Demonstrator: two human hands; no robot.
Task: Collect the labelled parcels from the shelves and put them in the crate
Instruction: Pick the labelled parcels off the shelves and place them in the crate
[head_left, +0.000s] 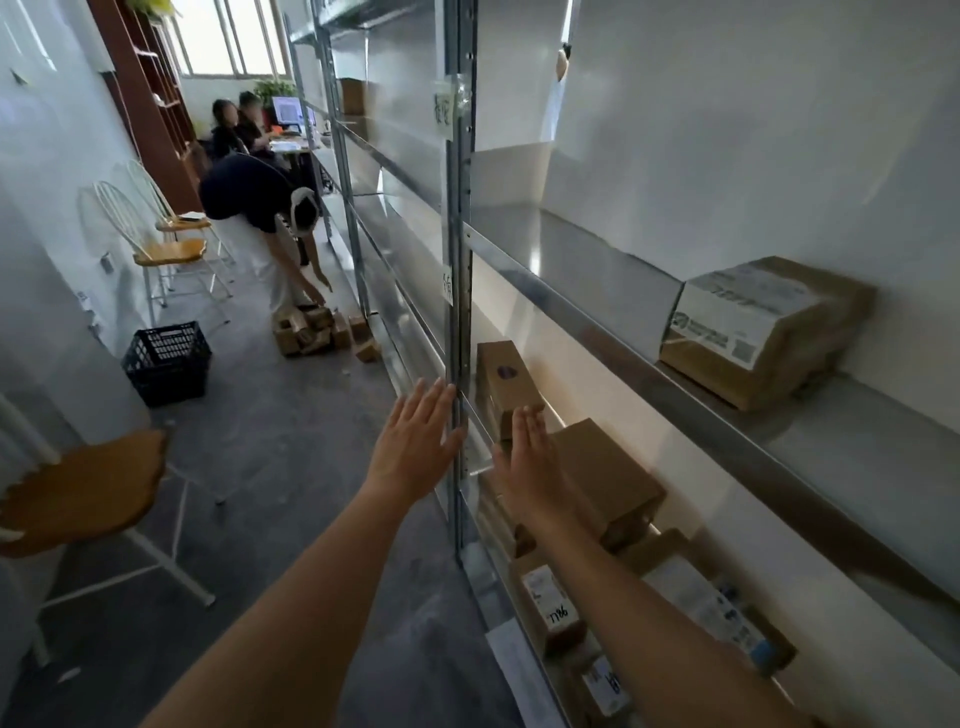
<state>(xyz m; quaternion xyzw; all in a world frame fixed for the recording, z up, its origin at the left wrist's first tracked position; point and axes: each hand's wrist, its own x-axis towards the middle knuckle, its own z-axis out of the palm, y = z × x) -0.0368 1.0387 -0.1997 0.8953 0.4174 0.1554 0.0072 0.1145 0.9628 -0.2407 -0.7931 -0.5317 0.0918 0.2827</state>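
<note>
Both my arms reach toward the metal shelving (571, 301) on my right. My left hand (415, 441) is flat with straight fingers, just left of the upright post (457, 260), holding nothing. My right hand (527, 457) is also flat, edge-on, inside the lower shelf bay beside a tall brown parcel (501, 384) and a larger plain brown box (608, 473). Whether it touches them I cannot tell. Below lie labelled parcels, one marked 7786 (553, 605). A labelled parcel (753, 332) sits on the shelf above. The black crate (169, 361) stands on the floor, far left.
A person (254, 208) bends over a heap of parcels (322, 332) on the floor down the aisle. Wooden-seated chairs (166, 249) line the left wall, and one seat (83, 488) is close at my left. Two people sit at a desk (239, 124) at the far end.
</note>
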